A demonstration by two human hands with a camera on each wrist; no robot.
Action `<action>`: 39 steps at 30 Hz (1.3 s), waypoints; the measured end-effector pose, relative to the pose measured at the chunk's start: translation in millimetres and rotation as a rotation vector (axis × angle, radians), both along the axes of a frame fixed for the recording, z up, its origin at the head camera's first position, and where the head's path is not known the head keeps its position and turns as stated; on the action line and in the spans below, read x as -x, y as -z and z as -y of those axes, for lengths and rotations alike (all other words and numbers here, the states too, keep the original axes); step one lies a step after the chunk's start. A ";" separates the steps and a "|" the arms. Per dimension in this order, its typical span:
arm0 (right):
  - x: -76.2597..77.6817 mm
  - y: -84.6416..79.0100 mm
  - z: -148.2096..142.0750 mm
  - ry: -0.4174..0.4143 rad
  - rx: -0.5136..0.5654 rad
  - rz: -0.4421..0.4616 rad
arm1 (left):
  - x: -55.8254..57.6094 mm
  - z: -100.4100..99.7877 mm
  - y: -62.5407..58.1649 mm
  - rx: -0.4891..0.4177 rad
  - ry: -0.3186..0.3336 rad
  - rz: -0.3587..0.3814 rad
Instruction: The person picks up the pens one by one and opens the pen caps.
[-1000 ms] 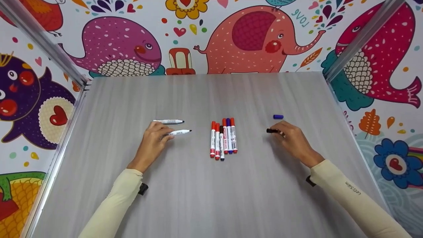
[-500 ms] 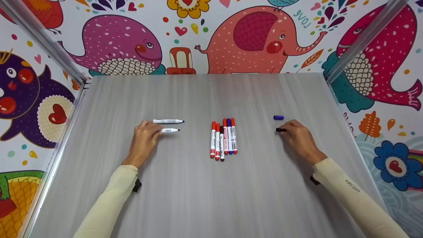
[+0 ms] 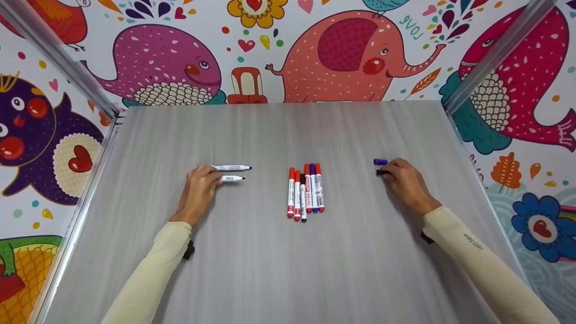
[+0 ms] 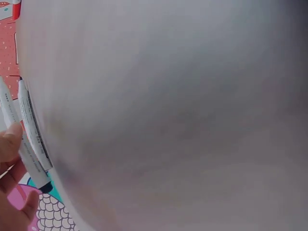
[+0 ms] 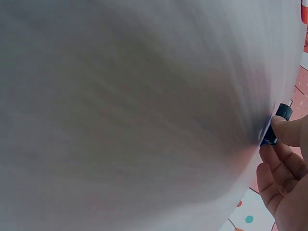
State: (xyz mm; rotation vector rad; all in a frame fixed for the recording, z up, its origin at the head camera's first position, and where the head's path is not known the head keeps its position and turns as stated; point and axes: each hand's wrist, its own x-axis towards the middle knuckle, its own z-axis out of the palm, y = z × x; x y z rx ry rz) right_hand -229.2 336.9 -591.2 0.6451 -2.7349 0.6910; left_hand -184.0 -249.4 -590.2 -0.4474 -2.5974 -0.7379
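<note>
My left hand (image 3: 198, 191) pinches an uncapped white marker (image 3: 232, 178) with a black tip pointing right. Just behind it a second uncapped white marker (image 3: 231, 168) lies on the table; in the left wrist view the held marker (image 4: 29, 156) crosses in front of that lying marker (image 4: 33, 125). Across the table, my right hand (image 3: 407, 184) holds a black cap (image 3: 381, 172) between thumb and fingers, seen dark in the right wrist view as the cap (image 5: 284, 112). Close behind that cap lies a blue cap (image 3: 380, 162), beside the right fingertips.
Between the hands, a row of several capped markers (image 3: 297, 195), red, black and blue, lies side by side on the grey table (image 3: 279, 270). Patterned walls (image 3: 252, 45) with metal corner posts (image 3: 495, 56) bound the back and sides.
My left hand drew the marker left, beside the lying one. The black cap in my right hand shifted right, then back, close to the blue cap.
</note>
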 end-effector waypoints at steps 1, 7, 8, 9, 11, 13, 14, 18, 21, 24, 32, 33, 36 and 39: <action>0.8 1.0 0.1 -0.001 -0.001 -0.002 | 0.9 -0.3 0.0 0.012 -0.003 0.010; 5.5 4.2 2.7 -0.005 -0.001 -0.022 | 4.0 -1.0 0.6 0.068 -0.017 0.042; 6.1 4.6 3.1 -0.004 -0.001 -0.024 | 4.2 -1.1 0.8 0.075 -0.014 0.044; 6.6 4.9 3.4 -0.003 0.000 -0.026 | 4.6 -1.2 1.2 0.080 -0.011 0.044; 6.9 5.5 3.3 0.004 0.001 -0.024 | 5.2 -1.8 1.4 0.094 -0.003 0.039; 6.9 5.7 3.5 0.009 0.005 -0.025 | 6.1 -2.6 1.6 0.103 0.003 0.027; 7.0 5.9 3.6 0.011 0.009 -0.027 | 6.6 -2.9 1.8 0.106 0.006 0.021; 6.8 6.4 3.7 0.018 0.019 -0.032 | 7.8 -3.5 2.6 0.115 0.004 0.007; 7.1 7.1 3.7 0.023 0.024 -0.040 | 8.2 -3.3 2.6 0.127 -0.005 0.014; 7.9 7.6 4.1 0.028 0.026 -0.050 | 8.2 -3.7 2.4 0.145 -0.021 0.022; 9.0 8.1 4.7 0.043 0.025 -0.065 | 8.0 -7.0 1.9 0.191 -0.031 -0.004; 9.0 8.3 4.6 0.043 0.024 -0.065 | 8.2 -7.1 2.2 0.197 -0.031 -0.009; 8.5 8.4 4.6 0.044 0.027 -0.062 | 9.3 -7.5 3.5 0.207 -0.028 -0.021; 7.9 8.3 4.2 0.045 0.031 -0.060 | 10.8 -8.3 3.9 0.214 -0.023 -0.022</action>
